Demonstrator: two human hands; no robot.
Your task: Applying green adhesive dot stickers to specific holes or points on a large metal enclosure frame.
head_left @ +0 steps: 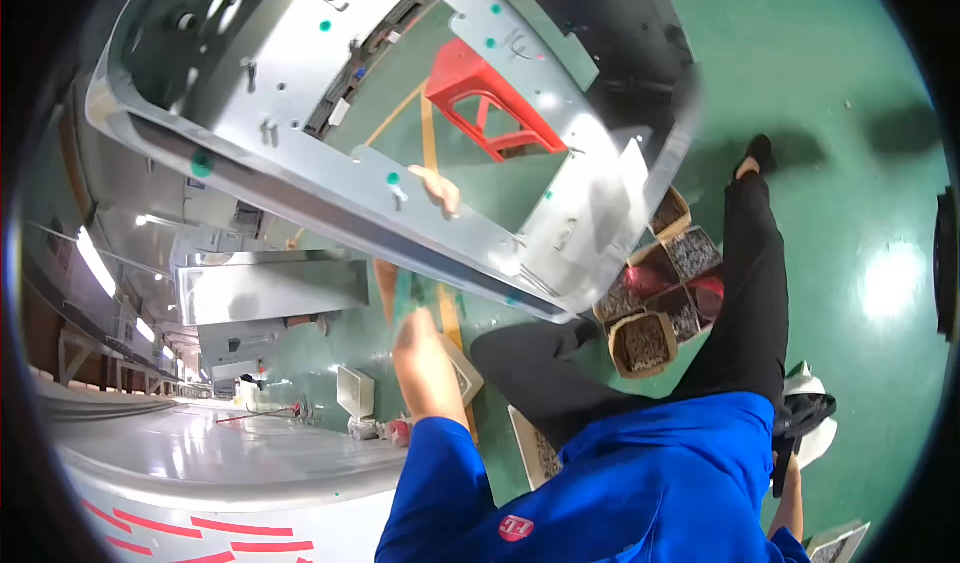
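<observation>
A large silver sheet-metal frame (300, 178) with a rectangular opening is tilted up in front of me. My left hand (425, 253) reaches up from the blue sleeve and grips the frame's lower rail, with fingertips showing over the rail inside the opening. Something teal, perhaps a glove, covers the palm. My right hand (792, 443) is low at the right beside my hip, mostly hidden behind a black and white object; whether it holds it is unclear. My legs in black trousers (740, 293) stretch out under the frame.
A red plastic stool (490, 103) shows through the frame's opening. Several cardboard boxes of small metal fasteners (660, 303) sit on the green floor (850, 113) by my legs. A metal cabinet (270, 288) and a white surface with red stripes (200, 503) lie to the left.
</observation>
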